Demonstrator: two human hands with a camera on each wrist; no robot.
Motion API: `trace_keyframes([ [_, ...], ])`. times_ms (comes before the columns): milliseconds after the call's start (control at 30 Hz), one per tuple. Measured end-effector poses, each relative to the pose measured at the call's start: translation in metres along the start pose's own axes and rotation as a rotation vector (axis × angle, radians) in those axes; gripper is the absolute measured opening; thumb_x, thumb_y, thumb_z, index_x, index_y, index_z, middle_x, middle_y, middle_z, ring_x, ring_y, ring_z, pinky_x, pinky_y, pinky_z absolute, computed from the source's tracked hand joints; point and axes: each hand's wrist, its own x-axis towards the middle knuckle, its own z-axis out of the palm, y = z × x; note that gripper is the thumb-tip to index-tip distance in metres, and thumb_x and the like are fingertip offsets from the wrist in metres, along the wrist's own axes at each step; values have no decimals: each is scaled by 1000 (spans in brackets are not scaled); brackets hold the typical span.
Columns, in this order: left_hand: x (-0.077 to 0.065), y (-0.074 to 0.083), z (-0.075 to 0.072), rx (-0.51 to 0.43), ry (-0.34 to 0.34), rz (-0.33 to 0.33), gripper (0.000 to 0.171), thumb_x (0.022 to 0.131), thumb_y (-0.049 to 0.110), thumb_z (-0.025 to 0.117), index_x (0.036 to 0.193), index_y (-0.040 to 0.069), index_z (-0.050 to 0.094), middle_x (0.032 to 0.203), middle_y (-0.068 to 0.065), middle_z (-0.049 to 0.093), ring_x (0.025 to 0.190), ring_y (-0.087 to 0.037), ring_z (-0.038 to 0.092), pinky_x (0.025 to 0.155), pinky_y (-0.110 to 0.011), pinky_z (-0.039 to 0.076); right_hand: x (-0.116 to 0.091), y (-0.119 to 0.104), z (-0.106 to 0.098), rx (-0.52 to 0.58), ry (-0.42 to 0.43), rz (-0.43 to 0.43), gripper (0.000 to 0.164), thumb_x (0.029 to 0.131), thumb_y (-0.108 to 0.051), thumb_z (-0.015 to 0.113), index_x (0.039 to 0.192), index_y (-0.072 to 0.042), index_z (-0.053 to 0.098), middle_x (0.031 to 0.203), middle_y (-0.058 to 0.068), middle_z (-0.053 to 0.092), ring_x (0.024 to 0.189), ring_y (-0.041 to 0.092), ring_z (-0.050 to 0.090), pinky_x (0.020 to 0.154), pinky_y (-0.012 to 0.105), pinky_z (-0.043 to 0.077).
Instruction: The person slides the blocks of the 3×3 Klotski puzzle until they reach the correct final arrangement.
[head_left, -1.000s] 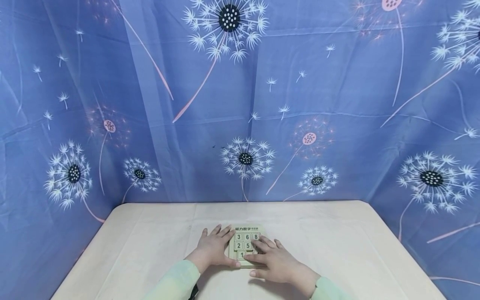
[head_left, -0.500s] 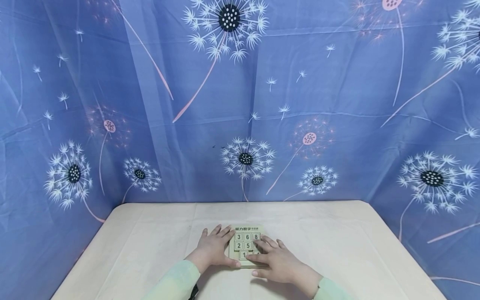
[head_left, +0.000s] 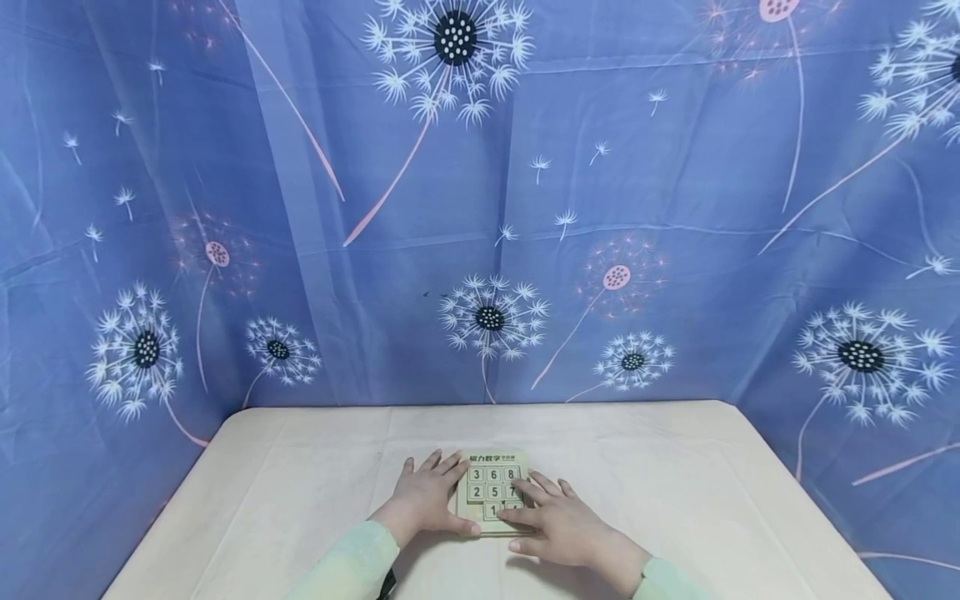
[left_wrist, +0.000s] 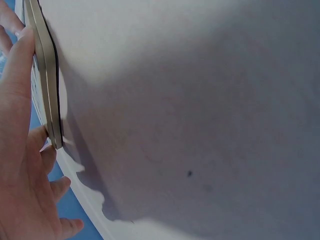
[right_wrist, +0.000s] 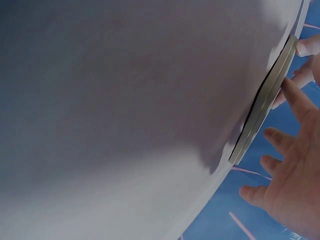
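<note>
While the number board (head_left: 495,527) lies on the table (head_left: 322,467) at 6 o'clock in the head view, your left hand (head_left: 426,493) is spread along its 9 o'clock edge — bracing, not clasping. Your right hand (head_left: 562,527), fingers extended, touches the 1 tile (head_left: 492,511); bare slot (head_left: 476,512) at 7 o'clock on the board. Probably light, stiff, tiles slick — hold the board at 7 and 11 o'clock, push tiles with one fingertip.

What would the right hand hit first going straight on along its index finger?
Likely the tile marked 1 on the number puzzle; the right hand has its index fingertip at that tile's right edge. Contact is hard to tell. Farther on: the left hand.
</note>
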Motion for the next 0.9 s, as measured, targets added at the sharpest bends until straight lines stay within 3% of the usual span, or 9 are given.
trace_keyframes([
  [900, -2, 1, -3, -8, 9, -3, 107, 69, 75, 79, 155, 20, 47, 164, -2, 44, 152, -35, 39, 122, -69, 30, -1, 3, -1, -1, -6, 3, 47, 95, -58, 61, 135, -34, 68, 158, 14, 49, 148, 48, 41, 108, 80, 37],
])
